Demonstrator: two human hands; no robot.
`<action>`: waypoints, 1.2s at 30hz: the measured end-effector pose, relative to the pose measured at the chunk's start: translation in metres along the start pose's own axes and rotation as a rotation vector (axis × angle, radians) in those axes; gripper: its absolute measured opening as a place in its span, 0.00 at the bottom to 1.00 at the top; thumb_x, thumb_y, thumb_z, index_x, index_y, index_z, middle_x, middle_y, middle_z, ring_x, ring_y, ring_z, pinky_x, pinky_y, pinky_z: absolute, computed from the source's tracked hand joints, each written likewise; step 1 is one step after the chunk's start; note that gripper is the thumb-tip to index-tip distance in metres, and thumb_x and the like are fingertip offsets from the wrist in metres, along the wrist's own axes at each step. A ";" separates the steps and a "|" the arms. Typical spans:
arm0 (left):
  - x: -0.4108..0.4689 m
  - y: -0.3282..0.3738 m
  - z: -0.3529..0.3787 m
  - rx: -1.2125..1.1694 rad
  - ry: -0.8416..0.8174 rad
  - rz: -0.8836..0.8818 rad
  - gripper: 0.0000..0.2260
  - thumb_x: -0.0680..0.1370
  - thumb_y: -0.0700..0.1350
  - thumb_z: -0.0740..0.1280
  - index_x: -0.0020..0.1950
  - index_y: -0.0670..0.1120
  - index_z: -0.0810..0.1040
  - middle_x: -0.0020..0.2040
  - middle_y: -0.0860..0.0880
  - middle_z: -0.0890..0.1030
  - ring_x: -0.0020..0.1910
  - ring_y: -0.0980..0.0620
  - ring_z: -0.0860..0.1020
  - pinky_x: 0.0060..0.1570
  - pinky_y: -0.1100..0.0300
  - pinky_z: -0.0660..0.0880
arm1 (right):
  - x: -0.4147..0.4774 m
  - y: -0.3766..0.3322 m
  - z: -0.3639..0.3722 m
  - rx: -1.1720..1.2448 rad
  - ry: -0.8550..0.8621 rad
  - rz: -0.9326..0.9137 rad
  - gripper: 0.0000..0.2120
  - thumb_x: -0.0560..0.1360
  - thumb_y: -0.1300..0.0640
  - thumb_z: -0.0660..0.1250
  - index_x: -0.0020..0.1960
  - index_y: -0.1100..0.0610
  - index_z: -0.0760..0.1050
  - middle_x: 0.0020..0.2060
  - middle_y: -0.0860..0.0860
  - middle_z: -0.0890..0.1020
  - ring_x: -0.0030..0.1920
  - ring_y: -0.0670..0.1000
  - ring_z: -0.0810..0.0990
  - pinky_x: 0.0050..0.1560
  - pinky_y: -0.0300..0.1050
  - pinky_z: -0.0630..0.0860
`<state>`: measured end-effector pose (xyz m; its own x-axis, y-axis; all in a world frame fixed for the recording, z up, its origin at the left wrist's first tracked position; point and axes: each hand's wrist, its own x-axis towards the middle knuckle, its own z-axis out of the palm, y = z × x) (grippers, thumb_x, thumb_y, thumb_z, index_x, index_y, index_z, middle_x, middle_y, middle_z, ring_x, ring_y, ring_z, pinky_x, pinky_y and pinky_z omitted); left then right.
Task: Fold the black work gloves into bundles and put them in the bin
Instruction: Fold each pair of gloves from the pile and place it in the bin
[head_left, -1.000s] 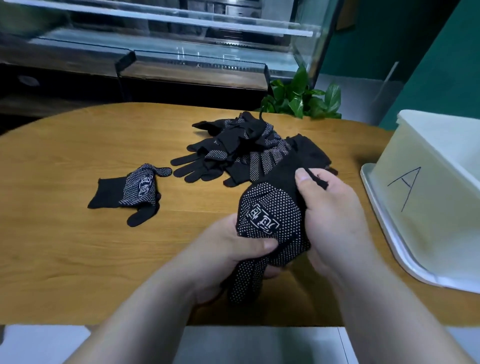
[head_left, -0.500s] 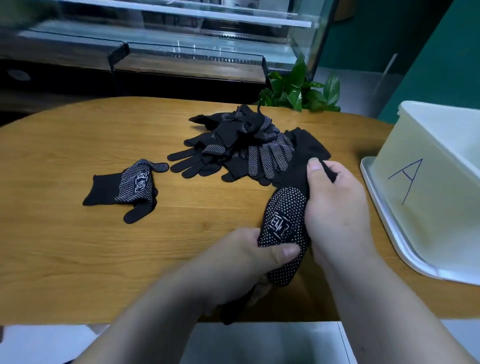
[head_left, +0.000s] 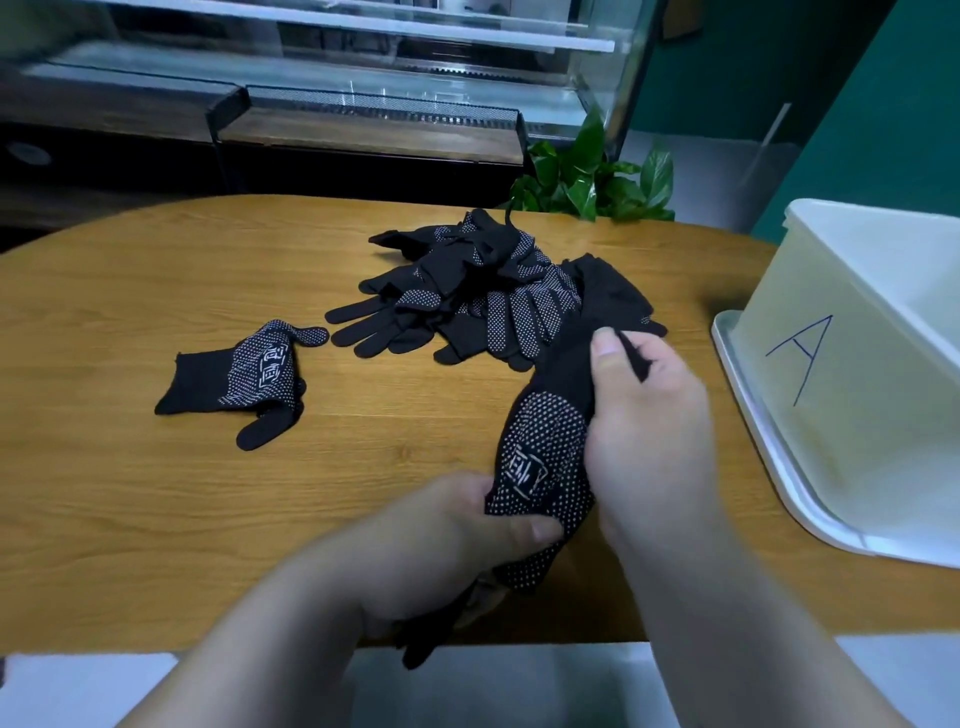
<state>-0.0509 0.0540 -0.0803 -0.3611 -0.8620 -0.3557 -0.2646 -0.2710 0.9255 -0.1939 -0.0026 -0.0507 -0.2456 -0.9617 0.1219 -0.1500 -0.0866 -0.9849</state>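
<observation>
A dotted glove ran near-to-far between both hands: left hand fingers clenched round its near end, right hand pinching the far cuff, nearer the bin on the right.

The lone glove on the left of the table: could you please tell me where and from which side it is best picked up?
Probably by the plain cuff of the lone glove, from above on its left: that end lies flat and spread on the table, while the finger end is folded over and bunched.
</observation>
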 end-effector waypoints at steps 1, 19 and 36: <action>0.000 -0.002 -0.001 -0.012 0.005 -0.010 0.12 0.80 0.47 0.68 0.39 0.47 0.72 0.26 0.53 0.74 0.23 0.56 0.72 0.24 0.64 0.67 | -0.001 0.000 0.003 -0.010 0.003 -0.002 0.11 0.80 0.47 0.62 0.43 0.48 0.78 0.39 0.50 0.83 0.39 0.50 0.82 0.46 0.57 0.80; -0.014 0.012 -0.011 -0.196 0.079 0.148 0.04 0.74 0.50 0.74 0.47 0.52 0.84 0.48 0.49 0.86 0.48 0.50 0.84 0.48 0.58 0.79 | -0.010 -0.026 -0.009 0.035 -0.267 -0.147 0.09 0.80 0.48 0.64 0.51 0.49 0.81 0.45 0.49 0.86 0.48 0.51 0.85 0.52 0.63 0.80; -0.070 0.086 -0.022 -0.095 0.441 0.589 0.05 0.75 0.47 0.71 0.39 0.55 0.81 0.35 0.53 0.80 0.35 0.58 0.77 0.35 0.65 0.73 | -0.027 -0.091 -0.037 0.036 -0.607 -0.215 0.04 0.77 0.58 0.72 0.43 0.55 0.79 0.27 0.44 0.80 0.29 0.41 0.77 0.31 0.34 0.72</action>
<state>-0.0290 0.0816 0.0273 -0.0213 -0.9626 0.2702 -0.0518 0.2709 0.9612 -0.2088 0.0405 0.0397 0.3731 -0.8971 0.2366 -0.1005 -0.2925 -0.9510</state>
